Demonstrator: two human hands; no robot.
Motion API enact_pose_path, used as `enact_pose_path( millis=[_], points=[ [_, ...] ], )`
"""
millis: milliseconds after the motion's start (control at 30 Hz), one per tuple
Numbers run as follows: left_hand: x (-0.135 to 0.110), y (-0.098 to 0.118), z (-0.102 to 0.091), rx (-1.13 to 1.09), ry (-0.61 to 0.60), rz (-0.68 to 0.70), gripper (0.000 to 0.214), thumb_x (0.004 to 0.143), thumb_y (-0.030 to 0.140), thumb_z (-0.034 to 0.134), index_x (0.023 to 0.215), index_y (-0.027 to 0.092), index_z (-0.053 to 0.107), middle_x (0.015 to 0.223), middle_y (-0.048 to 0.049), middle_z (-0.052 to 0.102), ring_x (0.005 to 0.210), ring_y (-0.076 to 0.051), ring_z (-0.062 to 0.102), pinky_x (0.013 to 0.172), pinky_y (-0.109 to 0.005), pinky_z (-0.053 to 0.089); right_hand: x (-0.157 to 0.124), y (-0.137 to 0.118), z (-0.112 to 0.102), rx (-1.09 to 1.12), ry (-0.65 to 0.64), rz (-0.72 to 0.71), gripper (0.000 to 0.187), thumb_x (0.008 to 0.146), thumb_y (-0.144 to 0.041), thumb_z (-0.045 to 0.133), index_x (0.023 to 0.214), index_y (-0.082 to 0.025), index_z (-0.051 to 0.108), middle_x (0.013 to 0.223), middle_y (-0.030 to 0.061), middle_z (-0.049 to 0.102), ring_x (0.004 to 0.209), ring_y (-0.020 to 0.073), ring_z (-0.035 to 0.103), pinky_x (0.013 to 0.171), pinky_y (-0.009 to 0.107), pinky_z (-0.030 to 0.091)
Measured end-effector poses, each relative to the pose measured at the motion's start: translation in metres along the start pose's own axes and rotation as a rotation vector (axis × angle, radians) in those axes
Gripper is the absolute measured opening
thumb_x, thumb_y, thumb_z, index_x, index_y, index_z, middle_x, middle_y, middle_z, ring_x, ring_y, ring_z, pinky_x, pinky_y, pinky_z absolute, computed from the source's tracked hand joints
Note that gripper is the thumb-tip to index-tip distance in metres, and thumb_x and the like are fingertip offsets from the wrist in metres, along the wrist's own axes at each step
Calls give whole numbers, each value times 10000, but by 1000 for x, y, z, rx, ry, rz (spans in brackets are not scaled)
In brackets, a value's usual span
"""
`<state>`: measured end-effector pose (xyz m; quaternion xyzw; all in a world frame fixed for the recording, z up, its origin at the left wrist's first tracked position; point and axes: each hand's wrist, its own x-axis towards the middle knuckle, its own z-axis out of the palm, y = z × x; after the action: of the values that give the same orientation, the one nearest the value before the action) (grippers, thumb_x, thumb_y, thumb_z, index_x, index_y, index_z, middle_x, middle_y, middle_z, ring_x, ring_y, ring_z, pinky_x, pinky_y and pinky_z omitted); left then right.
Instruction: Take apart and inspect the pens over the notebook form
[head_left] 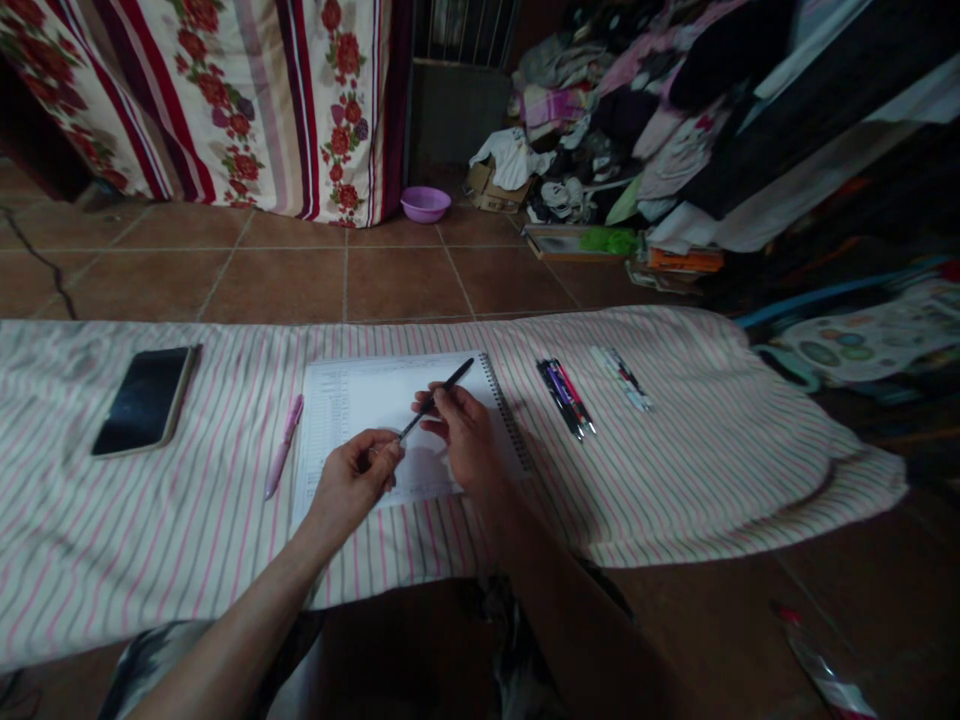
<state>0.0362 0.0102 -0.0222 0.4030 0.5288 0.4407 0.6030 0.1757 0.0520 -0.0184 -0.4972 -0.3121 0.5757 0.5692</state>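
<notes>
Both of my hands hold a black pen (pixel 442 389) above an open spiral notebook (pixel 360 400) lying on a pink-striped cloth (pixel 675 460). My left hand (pixel 356 478) pinches the pen's near end. My right hand (pixel 463 432) grips its middle, fingers closed. The pen's far end points up and to the right. A pink pen (pixel 283 447) lies on the cloth just left of the notebook. A few pens (pixel 566 397) lie in a bunch to the right of it, with another pale pen (pixel 621 378) farther right.
A dark phone (pixel 145 400) rests on the cloth at the left. Beyond the cloth is a tiled floor, a floral bed cover (pixel 225 100), a purple bowl (pixel 425 203) and piled clothes (pixel 637 120). A tube (pixel 821 670) lies at lower right.
</notes>
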Motion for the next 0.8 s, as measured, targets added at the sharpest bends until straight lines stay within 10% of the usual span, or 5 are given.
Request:
enact_pose_path(
  millis=[267, 467, 800],
  points=[
    [-1, 0, -4, -8, 96, 7, 317, 671, 430, 674, 800, 145, 617, 455, 56, 483, 404, -74, 419, 408, -197, 308, 17, -4, -22, -259, 119, -104, 283, 701, -425, 624, 817, -168, 602, 679, 20, 635, 583, 139, 615, 474, 233, 469],
    [-5, 16, -5, 13, 224, 7, 325, 614, 418, 694, 753, 133, 619, 470, 45, 507, 399, -65, 416, 391, -187, 308, 20, -6, -30, -518, 189, -273, 437, 746, -368, 591, 1135, -191, 501, 757, 23, 643, 603, 163, 624, 562, 291, 478],
    [0, 3, -4, -79, 202, 57, 317, 690, 392, 673, 871, 140, 602, 540, 34, 561, 453, -80, 475, 456, -204, 373, 3, 9, -13, -1257, 19, -478, 136, 805, -194, 538, 912, -216, 619, 914, 73, 605, 783, 195, 589, 675, 291, 409]
  ],
)
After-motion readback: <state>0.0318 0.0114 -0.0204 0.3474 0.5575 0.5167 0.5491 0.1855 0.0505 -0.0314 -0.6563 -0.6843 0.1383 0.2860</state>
